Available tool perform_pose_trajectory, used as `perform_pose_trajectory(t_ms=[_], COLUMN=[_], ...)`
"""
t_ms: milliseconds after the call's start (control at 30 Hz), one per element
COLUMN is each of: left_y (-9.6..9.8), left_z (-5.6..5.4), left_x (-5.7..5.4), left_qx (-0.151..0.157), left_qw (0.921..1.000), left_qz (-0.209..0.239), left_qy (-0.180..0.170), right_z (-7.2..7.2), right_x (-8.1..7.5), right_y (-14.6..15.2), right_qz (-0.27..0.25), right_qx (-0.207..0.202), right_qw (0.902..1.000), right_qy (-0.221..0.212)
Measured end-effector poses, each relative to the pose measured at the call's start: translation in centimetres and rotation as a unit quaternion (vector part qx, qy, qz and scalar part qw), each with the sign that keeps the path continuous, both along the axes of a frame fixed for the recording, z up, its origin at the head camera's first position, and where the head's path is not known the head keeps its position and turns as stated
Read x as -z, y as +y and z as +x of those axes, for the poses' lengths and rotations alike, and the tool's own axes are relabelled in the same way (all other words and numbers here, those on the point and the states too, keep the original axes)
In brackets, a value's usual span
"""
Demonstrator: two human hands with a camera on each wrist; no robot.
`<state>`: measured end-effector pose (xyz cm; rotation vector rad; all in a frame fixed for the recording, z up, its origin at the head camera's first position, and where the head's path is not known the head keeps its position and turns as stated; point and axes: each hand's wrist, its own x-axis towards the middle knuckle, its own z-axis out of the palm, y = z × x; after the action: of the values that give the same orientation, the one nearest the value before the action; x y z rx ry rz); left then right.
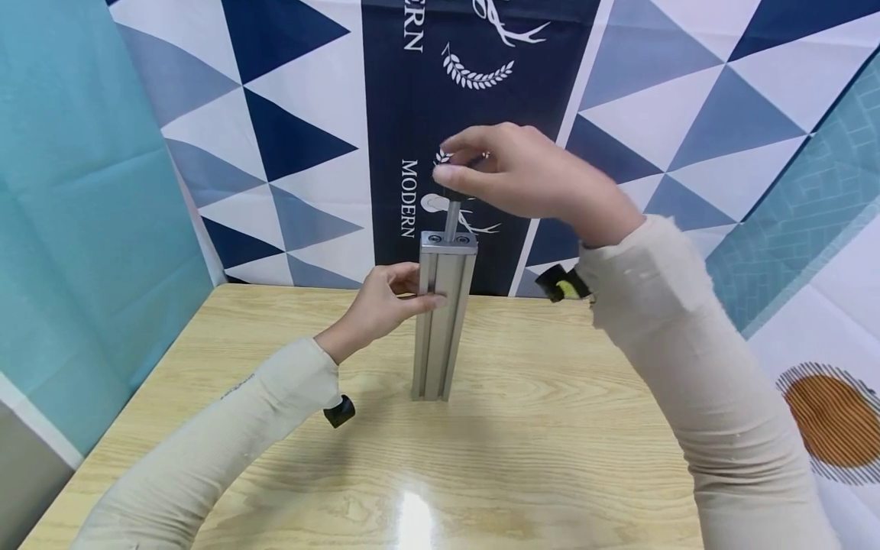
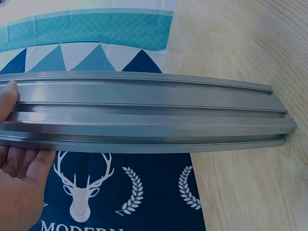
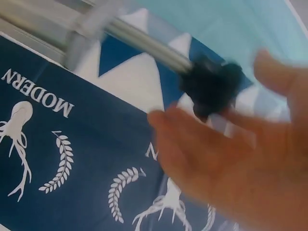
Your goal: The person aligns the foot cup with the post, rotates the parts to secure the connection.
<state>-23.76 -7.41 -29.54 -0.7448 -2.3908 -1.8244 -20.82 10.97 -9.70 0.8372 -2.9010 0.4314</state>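
A silver aluminium profile (image 1: 433,328) with long grooves stands upright on the wooden table. My left hand (image 1: 385,305) grips its upper part from the left, thumb on the near face and fingers behind; the left wrist view shows the thumb (image 2: 6,101) against the profile (image 2: 159,113). From the profile's top end rises a thin metal rod (image 1: 452,221) with a black lobed knob (image 3: 209,84) on it. Around the knob is my right hand (image 1: 512,168), blurred in the right wrist view, its fingers beside the knob and its thumb (image 3: 274,72) apart from it.
The wooden table (image 1: 564,428) extends around the profile's foot. Behind it hangs a cloth (image 1: 302,145) with triangles and deer prints, and a teal curtain (image 1: 82,191) hangs on the left. Two bolts show on the top plate (image 1: 447,246) beside the rod.
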Motion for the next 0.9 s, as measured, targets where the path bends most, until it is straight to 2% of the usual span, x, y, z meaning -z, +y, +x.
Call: perform_pose_trajectory(t_ms=[100,200,267,367,467,567,667,767,833,900], left_y=[0.1,0.1,0.1,0.1,0.2,0.1,0.2,0.1,0.1,0.1], left_z=[0.0,-0.1,-0.1,-0.1,0.0,0.0,0.1,0.1,0.1,0.0], left_x=[-0.1,-0.1,-0.1,-0.1,-0.1,-0.2,-0.3,-0.2,-0.1,-0.1], left_qx=[-0.002,-0.003,-0.004,-0.003,0.0,0.002,0.002,0.004,0.004,0.006], left_qw=[1.0,1.0,1.0,1.0,1.0,1.0,1.0,1.0,1.0,1.0], left_qz=[-0.002,-0.003,-0.003,-0.002,-0.001,0.0,0.0,0.002,0.002,0.004], left_qy=[-0.003,-0.004,-0.004,-0.002,0.0,0.001,0.001,-0.002,-0.003,-0.003], right_z=[-0.4,-0.6,-0.7,-0.7,-0.7,-0.7,-0.7,-0.7,-0.8,-0.8], right_x=[-0.9,-1.2,-1.1,-0.4,0.5,1.0,1.0,0.9,0.7,0.5], right_y=[0.8,1.2,1.0,0.4,-0.3,-0.5,-0.4,-0.3,-0.1,0.3], right_qz=[0.044,0.061,0.047,0.007,-0.033,-0.047,-0.043,-0.019,0.005,0.037], right_qx=[-0.08,-0.106,-0.082,-0.015,0.054,0.087,0.096,0.066,0.016,-0.041], right_qw=[0.9936,0.9888,0.9936,0.9998,0.9964,0.9932,0.9931,0.9972,0.9998,0.9984], right_qy=[-0.065,-0.086,-0.061,0.01,0.056,0.061,0.053,0.03,0.01,-0.013])
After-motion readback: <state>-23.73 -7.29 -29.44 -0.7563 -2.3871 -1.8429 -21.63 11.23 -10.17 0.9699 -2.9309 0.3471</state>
